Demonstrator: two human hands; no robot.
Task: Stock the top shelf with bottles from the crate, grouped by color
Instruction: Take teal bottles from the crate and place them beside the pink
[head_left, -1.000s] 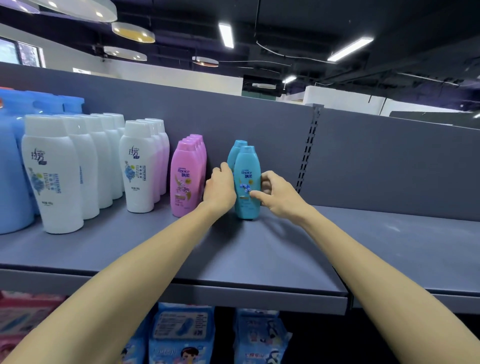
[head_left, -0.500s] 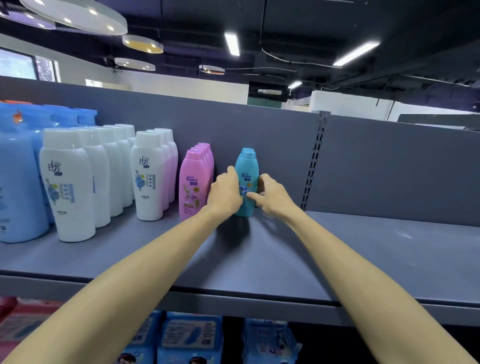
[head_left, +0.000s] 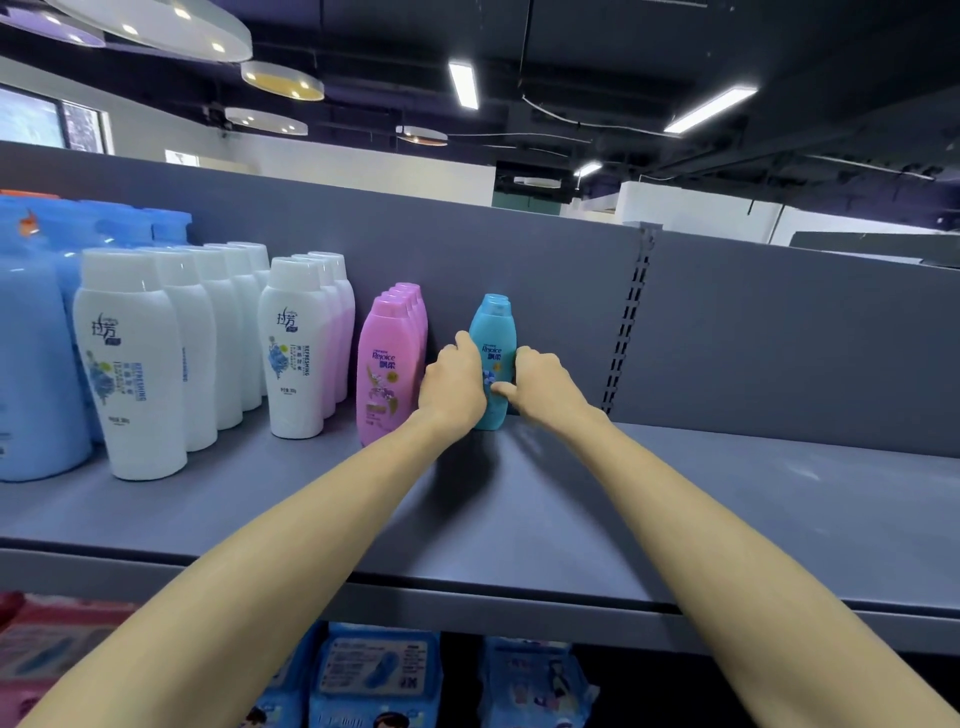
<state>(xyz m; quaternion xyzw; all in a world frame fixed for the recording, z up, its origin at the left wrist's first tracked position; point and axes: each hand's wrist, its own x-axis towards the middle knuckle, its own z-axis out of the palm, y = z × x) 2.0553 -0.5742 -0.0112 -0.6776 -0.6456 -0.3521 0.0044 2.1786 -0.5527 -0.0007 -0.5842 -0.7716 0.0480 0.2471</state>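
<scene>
Two bare forearms reach forward over the front lip of the top shelf, a flat grey board with packaged goods on the level beneath it. At their far end the left hand and the right hand meet on either side of the front teal bottle, which stands upright on the shelf close to the back panel; the left fingers curl against its left flank, while the right thumb presses its label and the remaining right fingers wrap its far side. A second teal cap shows directly behind it. Just left of the left hand stands a row of pink bottles; further left, two rows of white bottles, then large blue bottles. Judged from this arrangement, several colour groups are already placed and the teal group is barely begun; the shelf right of the right hand is bare. The crate is out of view, so the remaining stock cannot be told. Beyond the panel lie a dark ceiling with strip lights and round lamps.
</scene>
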